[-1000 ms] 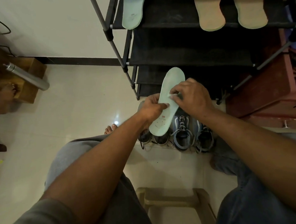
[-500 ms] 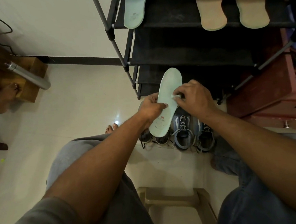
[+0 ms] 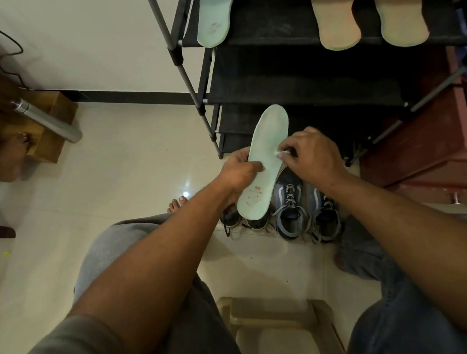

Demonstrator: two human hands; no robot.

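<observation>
A pale green insole (image 3: 264,158) stands nearly upright in front of me, heel end down. My left hand (image 3: 239,173) grips its left edge at the middle, thumb across the face. My right hand (image 3: 312,156) pinches a small white wad (image 3: 280,153) against the insole's right edge. Below the insole, a pair of blue laced sneakers (image 3: 302,210) sits on the floor, with a darker pair (image 3: 236,218) to their left, partly hidden by the insole.
A black shoe rack (image 3: 290,90) stands behind; on its top shelf lie another green insole (image 3: 215,15) and two tan insoles (image 3: 367,12). A beige plastic stool (image 3: 281,325) is between my knees. Wooden block and metal flask (image 3: 46,120) far left; red-brown furniture (image 3: 429,146) right.
My right hand has slid with the white wad from the insole's middle toward its right edge. The insole has tilted slightly; my left hand keeps its grip.
</observation>
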